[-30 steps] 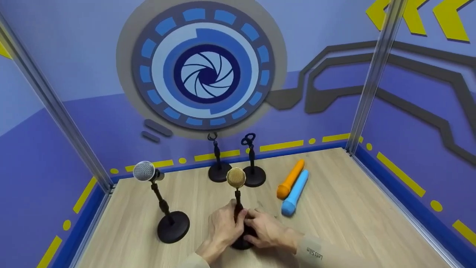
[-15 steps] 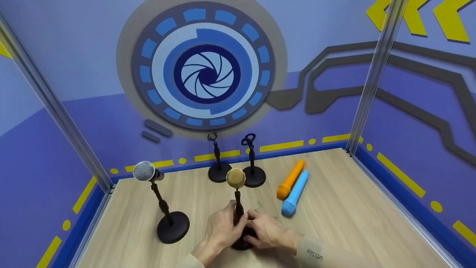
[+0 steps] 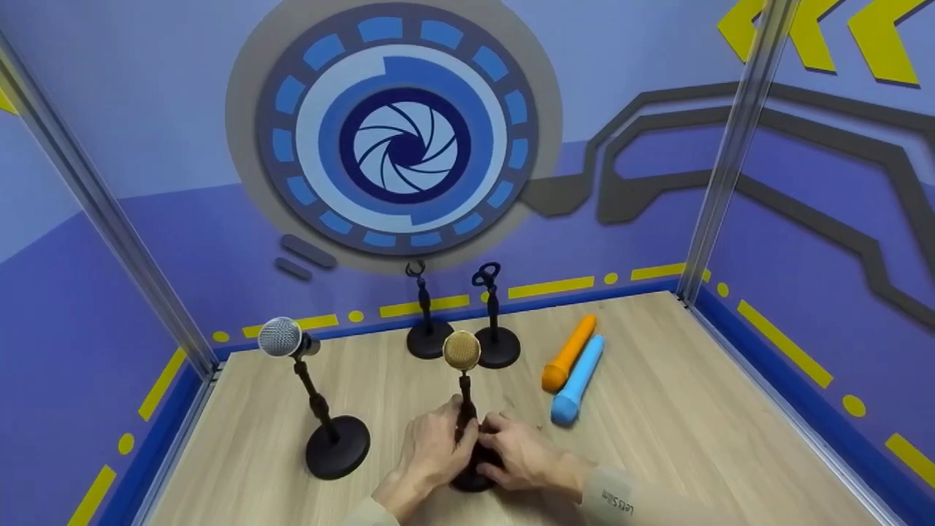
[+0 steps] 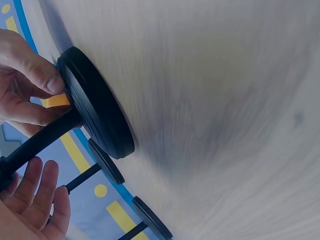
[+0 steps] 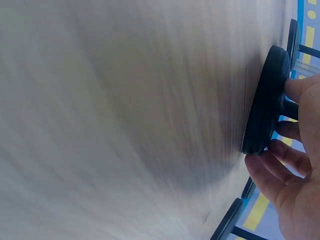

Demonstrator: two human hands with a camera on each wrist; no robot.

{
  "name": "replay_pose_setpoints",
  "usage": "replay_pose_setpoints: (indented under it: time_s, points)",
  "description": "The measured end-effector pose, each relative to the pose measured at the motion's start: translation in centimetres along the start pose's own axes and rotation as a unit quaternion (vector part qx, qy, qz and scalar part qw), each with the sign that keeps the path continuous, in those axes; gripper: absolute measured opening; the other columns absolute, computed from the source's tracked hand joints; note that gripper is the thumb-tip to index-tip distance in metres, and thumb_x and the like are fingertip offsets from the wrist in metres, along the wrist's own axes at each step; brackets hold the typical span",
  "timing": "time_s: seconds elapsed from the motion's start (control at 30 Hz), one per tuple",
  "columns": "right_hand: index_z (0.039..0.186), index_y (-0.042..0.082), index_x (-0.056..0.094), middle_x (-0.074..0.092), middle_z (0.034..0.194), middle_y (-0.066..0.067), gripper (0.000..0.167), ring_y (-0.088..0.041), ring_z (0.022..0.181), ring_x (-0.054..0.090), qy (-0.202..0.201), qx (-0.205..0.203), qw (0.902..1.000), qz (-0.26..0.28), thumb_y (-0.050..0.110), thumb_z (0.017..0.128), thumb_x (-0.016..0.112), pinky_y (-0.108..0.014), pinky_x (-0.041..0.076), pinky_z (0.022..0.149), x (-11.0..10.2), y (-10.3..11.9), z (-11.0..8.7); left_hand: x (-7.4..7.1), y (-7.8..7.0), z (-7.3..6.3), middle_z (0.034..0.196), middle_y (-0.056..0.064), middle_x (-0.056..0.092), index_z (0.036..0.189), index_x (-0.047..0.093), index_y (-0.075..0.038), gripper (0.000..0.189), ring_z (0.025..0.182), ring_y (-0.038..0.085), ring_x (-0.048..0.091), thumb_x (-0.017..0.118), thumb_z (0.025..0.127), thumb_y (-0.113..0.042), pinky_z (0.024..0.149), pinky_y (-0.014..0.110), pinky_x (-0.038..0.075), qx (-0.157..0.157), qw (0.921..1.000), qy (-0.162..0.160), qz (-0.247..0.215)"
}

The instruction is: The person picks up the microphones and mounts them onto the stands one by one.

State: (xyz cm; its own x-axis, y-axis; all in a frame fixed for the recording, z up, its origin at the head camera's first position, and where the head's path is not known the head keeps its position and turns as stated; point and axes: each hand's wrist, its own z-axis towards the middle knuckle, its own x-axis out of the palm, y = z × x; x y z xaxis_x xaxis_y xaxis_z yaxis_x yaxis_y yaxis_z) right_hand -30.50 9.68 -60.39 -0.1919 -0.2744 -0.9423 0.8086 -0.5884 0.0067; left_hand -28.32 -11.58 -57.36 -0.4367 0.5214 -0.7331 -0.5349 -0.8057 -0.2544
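A microphone with a gold mesh head tops a black desktop microphone stand, upright on the wooden table. My left hand grips the stand's pole low down, thumb on the near side. Lower and to the right, my right hand holds the round base, thumb on its upper face and fingertips at its rim in the right wrist view. The base appears flat on the tabletop. Part of the pole is hidden behind my hands in the head view.
A silver-headed microphone sits on another stand to the left. Two bare stands with clips, a left one and a right one, are at the back wall. Orange and blue microphones lie on the right.
Both hands stay on the stand with barely any shift; the left thumb moves slightly along the pole. The whole head view drifts a few pixels left.
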Motion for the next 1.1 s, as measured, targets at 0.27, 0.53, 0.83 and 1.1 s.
replay_pose_setpoints:
  time_s: [0.27,0.53,0.83,1.1]
  points:
    - [0.128,0.019,0.079,0.068,0.116,-0.002,0.037,-0.019,0.105,0.065,-0.011,0.004,0.9999,0.003,0.043,0.100,0.081,-0.033,0.062,0.089,0.00,0.03,-0.18,-0.09,0.10,0.00,0.069,-0.009,0.059,0.105,0.062,-0.015,0.021,0.056,0.007,0.053,0.076,0.099,-0.030,0.050,0.028,0.042,0.000,1.0000,0.007,0.005]
    - [0.130,0.018,0.079,0.068,0.120,-0.002,0.038,-0.020,0.109,0.065,-0.007,0.004,1.0000,-0.002,0.044,0.101,0.080,-0.033,0.062,0.093,0.06,0.09,-0.27,-0.04,-0.03,0.25,0.066,-0.011,0.056,0.098,0.059,-0.018,0.027,0.054,0.009,0.052,0.079,0.098,-0.037,0.049,0.031,0.042,-0.018,0.9998,0.000,0.012]
    - [0.131,0.017,0.078,0.070,0.124,-0.004,0.040,-0.020,0.110,0.066,-0.010,-0.006,0.9999,-0.007,0.043,0.102,0.080,-0.033,0.062,0.096,-0.07,-0.02,-0.30,-0.11,-0.25,0.44,0.065,-0.013,0.058,0.093,0.059,-0.020,0.031,0.053,0.007,0.053,0.084,0.095,-0.039,0.049,0.028,0.039,-0.022,0.9993,-0.010,0.029]
    - [0.135,0.017,0.077,0.068,0.123,-0.003,0.041,-0.019,0.112,0.069,-0.007,-0.013,0.9999,-0.006,0.043,0.102,0.079,-0.033,0.063,0.096,-0.09,-0.06,-0.02,-0.49,-0.01,0.38,0.069,-0.009,0.064,0.090,0.064,-0.020,0.033,0.057,0.000,0.049,0.080,0.100,-0.047,0.053,0.022,0.034,-0.047,0.9986,0.020,0.013]
